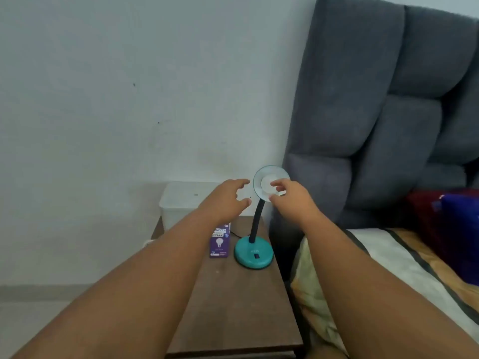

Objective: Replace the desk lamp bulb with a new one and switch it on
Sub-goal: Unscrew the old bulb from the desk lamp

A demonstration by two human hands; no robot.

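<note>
Guessing the bulb (268, 183) in question is that white one sitting in the teal shade (259, 174), which is tipped up to face the person? Why are both hands up there? — OP

Yep, that's it, not out of the socket yet I'd say. Right hand (290, 200) has thumb and fingers curled round it. Looks like a grip for unscrewing, bit blurry though. Left hand (225, 198) is spread open just beside the shade's rim, holding nothing. Probably there to steady the shade so the gooseneck (256, 218) doesn't flop. — reply

And the purple box (219, 242)? — OP

New bulb I reckon, parked upright beside the lamp base (253, 253) on the side table (233, 307) so it's in easy reach. Grey headboard (375, 112) sits right next to it all. — reply
</note>
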